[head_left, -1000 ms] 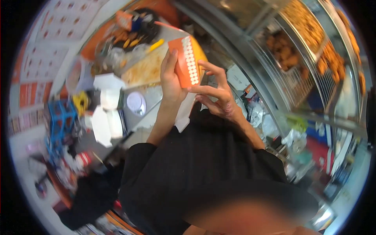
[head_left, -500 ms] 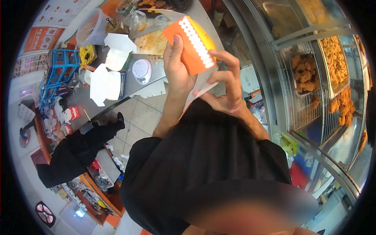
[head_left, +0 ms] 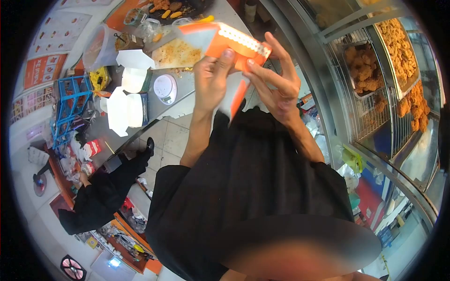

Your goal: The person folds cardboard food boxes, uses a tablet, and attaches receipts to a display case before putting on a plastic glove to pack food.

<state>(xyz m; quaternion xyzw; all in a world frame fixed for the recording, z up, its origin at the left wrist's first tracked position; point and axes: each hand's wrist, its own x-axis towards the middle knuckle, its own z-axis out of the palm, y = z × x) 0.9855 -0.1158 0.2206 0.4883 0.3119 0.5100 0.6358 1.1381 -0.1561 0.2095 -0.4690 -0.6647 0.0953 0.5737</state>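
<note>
Both of my hands hold a folding cardboard food box (head_left: 225,45), orange with a row of white scalloped shapes along one edge. It is partly folded, and a pale panel with an orange edge hangs between my wrists. My left hand (head_left: 213,83) grips it from the left, thumb pressed on the orange face. On the other side, my right hand (head_left: 280,89) pinches the lower right corner between thumb and fingers, with one finger raised. The inside of the box is hidden from me.
White open boxes (head_left: 125,110) stand on the counter beside a round kitchen scale (head_left: 164,86) and a crumb-covered tray (head_left: 176,54). Left are a blue rack (head_left: 70,112) and another person in black (head_left: 103,196). Right, a glass case holds fried chicken (head_left: 363,70).
The box has turned so its scalloped edge lies flatter, and its pale panel has swung. My right hand has moved up to its corner. The view has shifted slightly.
</note>
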